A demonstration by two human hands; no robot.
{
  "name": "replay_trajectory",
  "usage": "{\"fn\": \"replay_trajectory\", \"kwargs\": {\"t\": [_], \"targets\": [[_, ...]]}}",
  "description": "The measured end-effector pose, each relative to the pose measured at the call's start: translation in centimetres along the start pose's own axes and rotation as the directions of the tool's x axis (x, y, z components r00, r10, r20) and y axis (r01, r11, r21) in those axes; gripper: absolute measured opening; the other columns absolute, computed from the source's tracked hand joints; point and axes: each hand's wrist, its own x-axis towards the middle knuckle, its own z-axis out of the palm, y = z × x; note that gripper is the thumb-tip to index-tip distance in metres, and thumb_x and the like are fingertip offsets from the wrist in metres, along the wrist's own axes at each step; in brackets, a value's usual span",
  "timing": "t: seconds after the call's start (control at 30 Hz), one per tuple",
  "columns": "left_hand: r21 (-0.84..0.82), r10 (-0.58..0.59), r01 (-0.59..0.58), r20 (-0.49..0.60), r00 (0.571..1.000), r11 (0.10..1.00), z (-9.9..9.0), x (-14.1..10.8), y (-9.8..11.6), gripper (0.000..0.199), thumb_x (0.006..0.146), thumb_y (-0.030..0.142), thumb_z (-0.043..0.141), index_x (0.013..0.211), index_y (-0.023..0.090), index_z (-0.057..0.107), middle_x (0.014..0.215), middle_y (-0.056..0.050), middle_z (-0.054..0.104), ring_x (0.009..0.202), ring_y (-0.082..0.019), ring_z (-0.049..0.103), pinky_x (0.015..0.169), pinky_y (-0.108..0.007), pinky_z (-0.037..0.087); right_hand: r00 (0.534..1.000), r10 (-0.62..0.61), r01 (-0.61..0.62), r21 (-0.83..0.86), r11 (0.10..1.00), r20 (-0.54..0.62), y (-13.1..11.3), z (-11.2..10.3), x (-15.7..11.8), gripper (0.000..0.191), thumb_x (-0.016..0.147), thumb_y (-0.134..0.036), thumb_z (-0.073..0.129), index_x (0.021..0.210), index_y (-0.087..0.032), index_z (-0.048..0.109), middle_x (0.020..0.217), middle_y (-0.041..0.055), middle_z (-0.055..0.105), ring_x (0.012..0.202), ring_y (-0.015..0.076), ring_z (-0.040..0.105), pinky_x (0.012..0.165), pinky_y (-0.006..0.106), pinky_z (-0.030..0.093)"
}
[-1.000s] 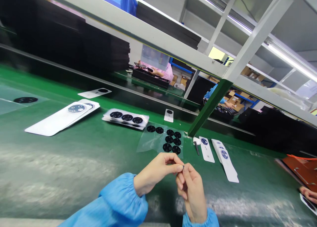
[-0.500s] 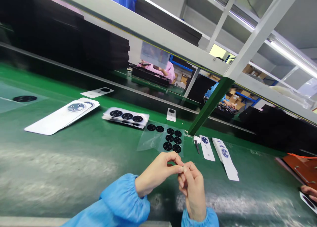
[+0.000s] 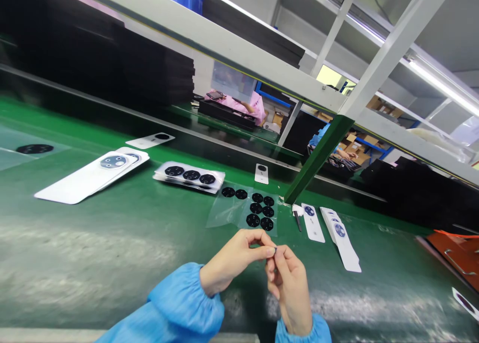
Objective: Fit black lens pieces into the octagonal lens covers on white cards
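Observation:
My left hand [image 3: 239, 256] and my right hand [image 3: 290, 285] meet fingertip to fingertip above the green work surface [image 3: 149, 263]. Each is closed in a pinch. A tiny dark piece shows between the fingertips, too small to name. Just beyond the hands lie clear film sheets [image 3: 227, 214] bearing several round black camera-ring stickers [image 3: 256, 208]. To their left rests a stack of film sheets [image 3: 159, 174] with more black discs. On the right are a white phone back panel [image 3: 313, 228] and an overlapping pile of similar panels [image 3: 348, 251].
Larger white panels [image 3: 75, 183] overlap at left, near a film with a dark disc [image 3: 35, 148]. A dark stick [image 3: 298, 222] lies by a green post [image 3: 318, 161]. Panels [image 3: 144, 142] [image 3: 261, 177] lie on a dark strip behind. An orange-brown case [image 3: 458, 258] stands far right. Co-workers sit beyond.
The small dark piece now shows between my fingertips, and my hands have barely shifted. The panels on the dark strip have slid slightly right. Another person's hand has left the right edge.

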Motion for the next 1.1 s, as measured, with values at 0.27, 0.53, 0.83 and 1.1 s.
{"fn": "replay_trajectory", "kwargs": {"t": [0.27,0.53,0.83,1.1], "targets": [[0.028,0.051,-0.048,-0.109,0.993,0.998,0.3,-0.1,-0.8,0.025,0.074,0.038,0.066,0.068,0.017,0.055,0.057,0.004,0.055,0.061,-0.014,0.054,0.069,-0.028,0.041,0.999,-0.024,0.023,0.034,0.999,0.025,0.1,0.0,0.5,0.041,0.074,-0.056,0.066,0.069,-0.016,0.057,0.055,-0.0037,0.050,0.045,0.0061,0.043,0.030,0.012,0.030],[-0.056,-0.038,0.031,-0.143,0.989,0.998,0.2,-0.8,-1.5,0.024,0.068,0.037,0.070,0.064,0.016,0.059,0.073,0.001,0.056,0.075,-0.016,0.049,0.073,-0.027,0.035,0.913,-0.404,0.343,-0.428,0.836,-0.058,2.2,-1.0,-0.7,0.027,0.078,-0.035,0.069,0.101,-0.022,0.062,0.092,0.0049,0.062,0.077,0.0170,0.061,0.060,0.026,0.053],[-0.398,-0.217,0.226,0.069,0.974,0.889,-0.2,-1.5,-3.7,0.030,0.055,0.034,0.084,0.061,0.012,0.065,0.061,0.003,0.055,0.057,-0.008,0.043,0.060,-0.022,0.033,0.774,-0.594,0.593,-0.581,0.558,0.220,1.2,-1.8,-1.3,0.012,0.084,-0.025,0.062,0.090,-0.029,0.072,0.081,0.0058,0.066,0.076,0.0216,0.062,0.069,0.033,0.048],[-0.618,-0.140,0.088,-0.037,0.989,0.781,0.2,-2.7,-2.9,0.059,0.068,0.049,0.075,0.118,0.023,0.058,0.118,-0.010,0.060,0.105,-0.021,0.055,0.083,-0.031,0.042,0.835,-0.531,0.428,-0.772,0.469,0.141,-2.0,-5.4,5.8,0.027,0.094,-0.039,0.042,0.089,-0.020,0.060,0.064,-0.0012,0.057,0.057,0.0144,0.056,0.058,0.029,0.049]]}}
